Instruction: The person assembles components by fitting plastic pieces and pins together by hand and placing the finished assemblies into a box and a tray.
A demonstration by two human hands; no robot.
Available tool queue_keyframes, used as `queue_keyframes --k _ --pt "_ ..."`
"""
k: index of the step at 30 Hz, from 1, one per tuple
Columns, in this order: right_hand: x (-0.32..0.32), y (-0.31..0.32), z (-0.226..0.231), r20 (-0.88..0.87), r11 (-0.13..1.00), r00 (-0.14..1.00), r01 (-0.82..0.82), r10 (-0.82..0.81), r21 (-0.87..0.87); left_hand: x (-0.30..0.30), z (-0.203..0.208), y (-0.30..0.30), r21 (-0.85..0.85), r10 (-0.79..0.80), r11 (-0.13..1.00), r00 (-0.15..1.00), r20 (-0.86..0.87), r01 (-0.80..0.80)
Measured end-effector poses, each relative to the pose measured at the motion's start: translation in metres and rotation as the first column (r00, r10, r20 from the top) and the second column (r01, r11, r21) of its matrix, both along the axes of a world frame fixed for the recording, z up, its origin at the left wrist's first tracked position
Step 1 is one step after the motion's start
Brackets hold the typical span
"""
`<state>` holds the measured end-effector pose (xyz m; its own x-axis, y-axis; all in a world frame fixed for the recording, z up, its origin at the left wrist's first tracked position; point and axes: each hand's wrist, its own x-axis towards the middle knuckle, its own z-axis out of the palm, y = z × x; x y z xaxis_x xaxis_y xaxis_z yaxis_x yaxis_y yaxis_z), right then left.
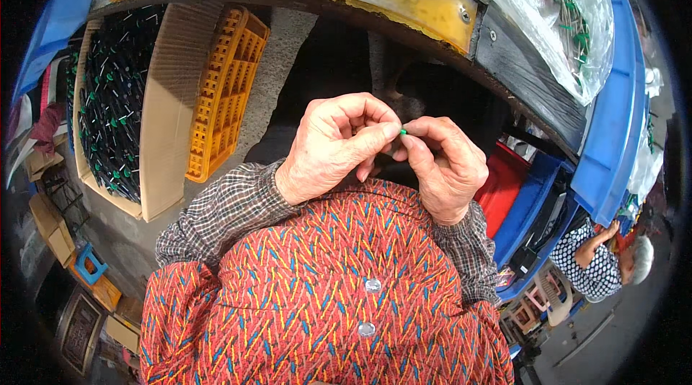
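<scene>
Pinching a tiny green piece (404,132) in nearly closed fingertips, the right hand (453,167) meets the left hand (333,138), fingertips together, hold unclear, above a patterned apron (310,298), where a slackened pinch could drop it.

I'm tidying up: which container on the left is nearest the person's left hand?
The slotted orange crate: it stands closer to the left hand than the open cardboard box full of dark and green pieces.

Tiny green piece (404,132) held between fingertips (390,130)
</scene>
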<state>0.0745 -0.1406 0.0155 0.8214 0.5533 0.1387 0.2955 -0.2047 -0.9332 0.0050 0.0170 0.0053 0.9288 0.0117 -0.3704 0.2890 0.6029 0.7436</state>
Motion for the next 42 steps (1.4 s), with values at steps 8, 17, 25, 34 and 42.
queue_keyframes --k 8,17,25,34,42 --pt "-0.003 0.005 -0.001 0.013 1.000 1.000 0.017 -0.017 -0.011 -0.003 0.000 0.004 0.122 0.021 0.992 0.999 0.032 -0.025" --pt "0.006 0.006 -0.001 0.336 0.995 0.937 -0.090 0.100 -0.043 0.000 -0.001 0.009 0.140 -0.055 0.989 0.998 0.006 0.053" --pt "0.003 0.007 0.003 0.233 0.996 0.970 -0.060 0.075 -0.070 -0.001 -0.003 0.009 0.111 -0.067 0.992 0.998 0.001 0.067" --pt "0.003 0.007 0.002 0.255 0.997 0.965 -0.054 0.067 -0.056 -0.002 -0.005 0.006 0.054 -0.040 0.998 0.999 0.010 0.040" --pt "0.003 0.009 0.003 0.271 0.998 0.961 -0.044 0.054 -0.044 -0.002 -0.005 0.005 0.026 -0.029 0.999 1.000 0.004 0.029"
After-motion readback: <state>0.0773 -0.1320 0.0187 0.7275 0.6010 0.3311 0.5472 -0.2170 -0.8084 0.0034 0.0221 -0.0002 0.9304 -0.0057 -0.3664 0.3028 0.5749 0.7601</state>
